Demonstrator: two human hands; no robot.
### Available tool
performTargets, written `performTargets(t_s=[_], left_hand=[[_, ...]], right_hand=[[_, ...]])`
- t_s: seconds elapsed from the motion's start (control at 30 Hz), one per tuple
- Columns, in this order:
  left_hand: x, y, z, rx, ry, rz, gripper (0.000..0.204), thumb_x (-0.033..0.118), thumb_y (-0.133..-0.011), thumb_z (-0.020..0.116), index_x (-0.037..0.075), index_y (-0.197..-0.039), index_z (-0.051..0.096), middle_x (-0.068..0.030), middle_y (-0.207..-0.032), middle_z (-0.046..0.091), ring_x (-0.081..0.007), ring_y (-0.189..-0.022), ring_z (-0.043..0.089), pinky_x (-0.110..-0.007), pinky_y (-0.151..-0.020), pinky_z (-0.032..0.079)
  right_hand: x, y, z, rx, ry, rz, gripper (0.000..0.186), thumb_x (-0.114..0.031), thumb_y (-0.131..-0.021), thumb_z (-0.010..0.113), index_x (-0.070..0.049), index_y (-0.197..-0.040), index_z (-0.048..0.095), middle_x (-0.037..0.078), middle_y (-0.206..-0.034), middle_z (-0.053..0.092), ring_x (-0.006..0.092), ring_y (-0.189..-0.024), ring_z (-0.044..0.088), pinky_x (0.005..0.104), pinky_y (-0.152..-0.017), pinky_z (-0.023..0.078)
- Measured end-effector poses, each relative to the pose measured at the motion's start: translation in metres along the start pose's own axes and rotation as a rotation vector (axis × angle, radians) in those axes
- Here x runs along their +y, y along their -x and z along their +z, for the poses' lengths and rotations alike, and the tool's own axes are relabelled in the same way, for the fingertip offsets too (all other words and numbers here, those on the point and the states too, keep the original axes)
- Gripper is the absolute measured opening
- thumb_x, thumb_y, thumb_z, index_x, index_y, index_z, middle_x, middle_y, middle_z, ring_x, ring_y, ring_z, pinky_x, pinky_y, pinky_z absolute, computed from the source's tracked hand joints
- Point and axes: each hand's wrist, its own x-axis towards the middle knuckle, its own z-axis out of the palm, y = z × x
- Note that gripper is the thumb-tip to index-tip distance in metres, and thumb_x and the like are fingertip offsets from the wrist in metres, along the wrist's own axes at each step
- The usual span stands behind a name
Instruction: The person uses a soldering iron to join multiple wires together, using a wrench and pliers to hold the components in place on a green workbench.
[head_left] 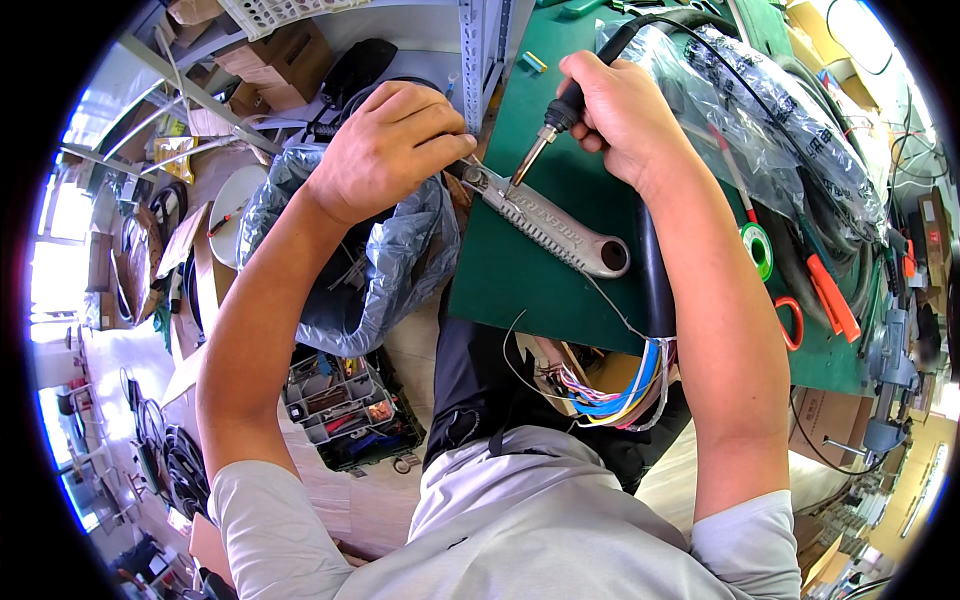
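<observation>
My right hand (612, 112) is closed around the black handle of a soldering iron (565, 108), whose tip points down onto a grey cast-metal tool (556, 228). That tool has raised lettering, a ribbed edge and a round hole at its near end. It lies on the green mat (490, 290) near the left edge. My left hand (400, 145) is closed in a pinch beside the tool's far end; what its fingertips hold is too small to name. A thick black cable (655, 270) runs under my right forearm, its stripped coloured wires (610, 400) hanging over the mat's near edge.
A bin lined with a grey plastic bag (385, 280) stands left of the table. At right lie a solder spool (757, 250), orange-handled pliers (832, 300) and bagged cables (800, 120). An organizer tray (345, 400) sits on the floor; a metal shelf (470, 60) rises behind.
</observation>
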Motion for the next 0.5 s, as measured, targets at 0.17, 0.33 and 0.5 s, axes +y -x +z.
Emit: performTargets(t_s=[0.17,0.33,0.5], left_hand=[[0.0007,-0.0004,-0.0004,-0.004,0.003,-0.007,0.030,0.007,-0.066,0.071,0.005,-0.095,0.069,-0.0054,-0.098,0.067,-0.0255,-0.099,0.063,-0.038,-0.086,0.049],[0.0003,-0.0004,0.0001,0.002,0.004,-0.003,0.029,0.006,-0.066,0.071,0.005,-0.095,0.069,-0.0054,-0.098,0.067,-0.0257,-0.099,0.063,-0.038,-0.085,0.049],[0.0003,0.0007,0.0005,0.000,0.008,-0.008,0.029,0.006,-0.067,0.072,0.005,-0.096,0.069,-0.0055,-0.098,0.067,-0.0259,-0.098,0.063,-0.038,-0.085,0.049]], right_hand=[[-0.0001,0.0014,0.0014,0.013,0.011,-0.002,0.029,-0.026,-0.087,0.057,0.001,-0.077,0.058,0.008,-0.068,0.056,0.0153,-0.056,0.050,0.0316,-0.051,0.038],[0.0002,0.0027,0.0026,0.013,-0.010,-0.003,0.028,-0.028,-0.089,0.061,-0.002,-0.078,0.058,0.006,-0.067,0.053,0.0134,-0.054,0.046,0.0286,-0.047,0.033],[0.0000,0.0026,0.0030,0.005,0.004,0.005,0.027,-0.027,-0.088,0.060,-0.002,-0.078,0.059,0.006,-0.067,0.054,0.0134,-0.054,0.046,0.0287,-0.047,0.033]])
